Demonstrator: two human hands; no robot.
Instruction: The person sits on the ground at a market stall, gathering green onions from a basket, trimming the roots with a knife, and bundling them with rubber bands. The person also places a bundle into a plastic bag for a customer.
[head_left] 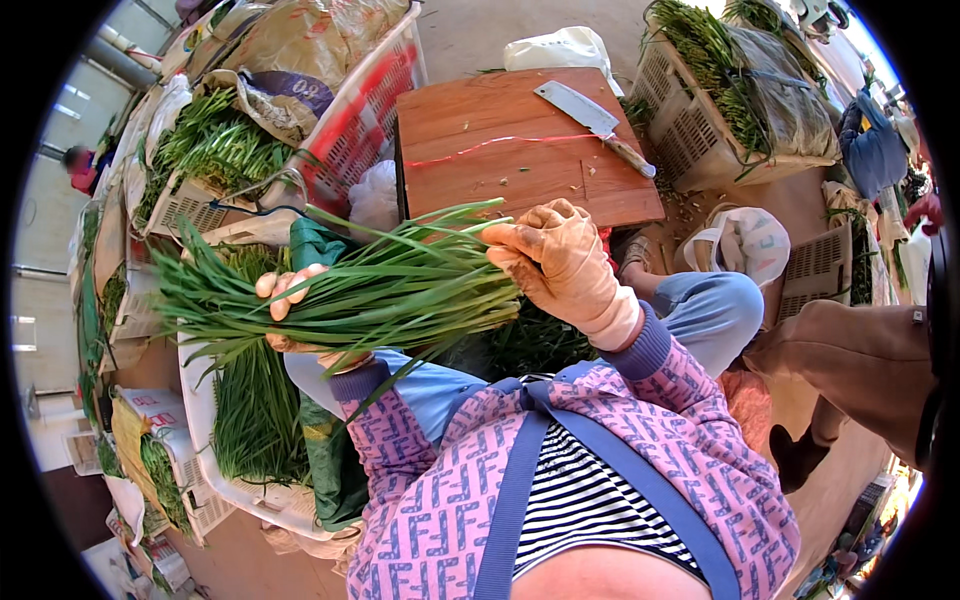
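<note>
Brown board (540, 165), long green leafy bundle (400, 290), paler stems (490, 300), splayed tips (190, 300)

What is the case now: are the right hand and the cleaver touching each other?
Apart. The head view shows bare wooden board between the right hand and the cleaver.

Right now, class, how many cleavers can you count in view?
1: the cleaver lies on the right side of the wooden board, beyond the right hand. Others could be hidden from view.
</note>
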